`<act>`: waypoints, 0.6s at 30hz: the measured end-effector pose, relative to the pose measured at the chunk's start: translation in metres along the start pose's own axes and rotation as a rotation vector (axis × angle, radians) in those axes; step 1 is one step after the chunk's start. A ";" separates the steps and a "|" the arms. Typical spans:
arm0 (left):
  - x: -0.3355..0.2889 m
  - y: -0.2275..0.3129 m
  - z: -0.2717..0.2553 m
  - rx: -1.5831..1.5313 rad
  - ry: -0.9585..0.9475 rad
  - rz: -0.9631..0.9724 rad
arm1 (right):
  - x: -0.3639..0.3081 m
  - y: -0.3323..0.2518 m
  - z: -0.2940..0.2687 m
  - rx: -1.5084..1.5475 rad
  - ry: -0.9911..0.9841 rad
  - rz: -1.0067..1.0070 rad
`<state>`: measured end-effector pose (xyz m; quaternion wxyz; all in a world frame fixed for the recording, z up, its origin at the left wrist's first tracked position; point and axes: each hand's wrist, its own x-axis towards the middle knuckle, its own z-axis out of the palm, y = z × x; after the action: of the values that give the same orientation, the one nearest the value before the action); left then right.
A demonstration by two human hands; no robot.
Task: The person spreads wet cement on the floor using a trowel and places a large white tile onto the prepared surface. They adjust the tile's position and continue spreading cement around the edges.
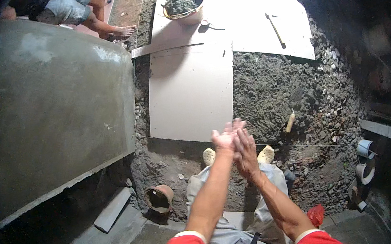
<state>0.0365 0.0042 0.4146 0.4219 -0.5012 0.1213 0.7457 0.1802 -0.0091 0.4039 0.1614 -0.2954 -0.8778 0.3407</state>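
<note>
- Over the near edge of the large pale tile (189,93), the person's two hands come together, touching; blur softens their outlines.
- Left hand (225,138): palm turned up, fingers extended and somewhat spread, wide rather than curled.
- Right hand (245,154): fingers long and straight, close side by side, laid against the left hand near its heel; exact contact hard to make out.
- Tile lies flat just beyond the hands, a grey mortar bed (264,89) along its right side.
- Trowel (291,122) rests on the mortar, right of the hands and apart from them; pale handle toward the person, blade dark with mortar.
- Thin string (301,144) stretches across the ground, close to the tile's near edge.
- Pale clogs (266,155) on the person's feet, just below the hands.
- Farther off, a bucket (191,18) heaped with grey mix stands on the pale tiling; a long-handled hammer (275,31) lies to its right.
- Left of the legs, a small brownish bucket (166,192) tilts on the ground.
- Upper left: a co-worker's bare leg (98,24), beyond a grey slab-like surface (57,109).
</note>
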 end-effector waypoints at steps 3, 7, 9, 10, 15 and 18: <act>-0.059 0.065 0.036 0.035 -0.102 0.071 | 0.026 0.032 -0.023 -0.273 -0.618 0.482; -0.114 0.164 0.031 0.709 -0.021 0.372 | 0.145 0.043 -0.030 -0.123 -0.633 0.336; -0.133 0.215 0.008 0.943 0.213 0.496 | 0.228 0.031 -0.024 0.288 -0.539 0.580; -0.142 0.243 -0.006 1.031 0.274 0.534 | 0.267 0.026 -0.022 0.445 -0.496 0.666; -0.192 0.346 -0.061 1.348 0.426 0.826 | 0.452 0.003 0.014 -0.131 -0.272 -0.171; -0.211 0.374 -0.082 1.292 0.576 0.826 | 0.504 -0.005 0.031 -0.352 -0.178 -0.420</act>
<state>-0.1616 -0.3827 0.4649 0.2711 -0.2463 0.8055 0.4659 -0.2270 0.2893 0.4267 0.0969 -0.0997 -0.9761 0.1668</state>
